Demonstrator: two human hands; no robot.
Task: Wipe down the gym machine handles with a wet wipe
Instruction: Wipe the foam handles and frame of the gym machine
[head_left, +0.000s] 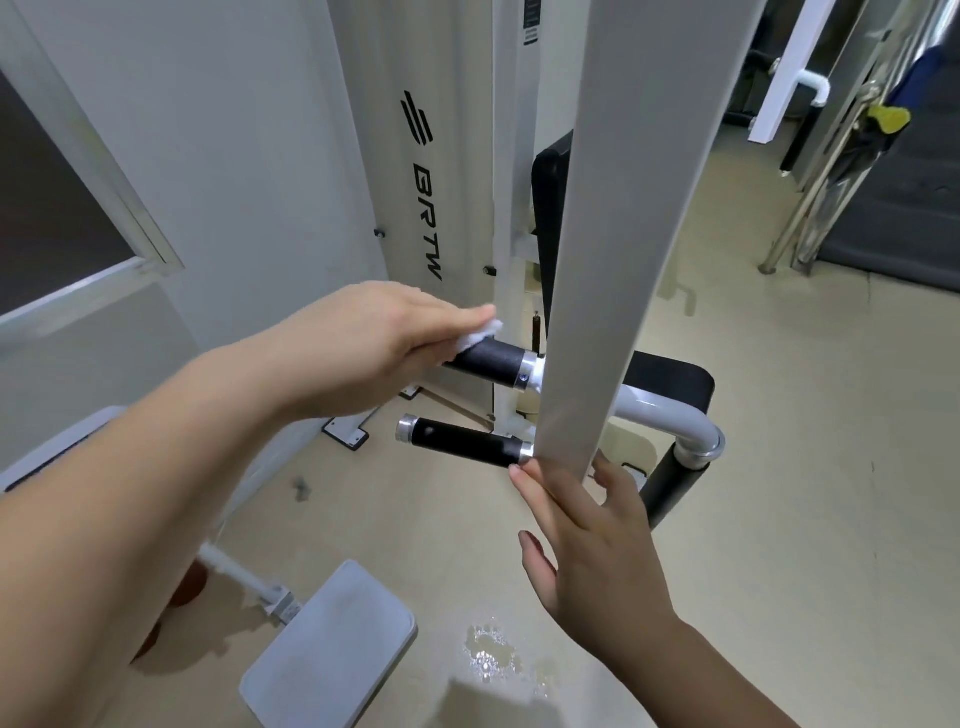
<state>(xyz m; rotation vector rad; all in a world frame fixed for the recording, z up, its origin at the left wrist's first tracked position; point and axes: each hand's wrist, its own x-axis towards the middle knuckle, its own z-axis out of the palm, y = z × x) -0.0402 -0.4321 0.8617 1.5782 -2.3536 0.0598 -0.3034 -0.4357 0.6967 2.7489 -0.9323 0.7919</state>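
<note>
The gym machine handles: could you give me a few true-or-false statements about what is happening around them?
1. The left hand holds a wet wipe against the upper handle. True.
2. The right hand grips the lower handle. False: it rests on the white upright bar beside that handle, which nothing touches.
3. Both handle grips are red. False: they are black with silver end collars.
4. A wet patch lies on the floor below. True.
</note>
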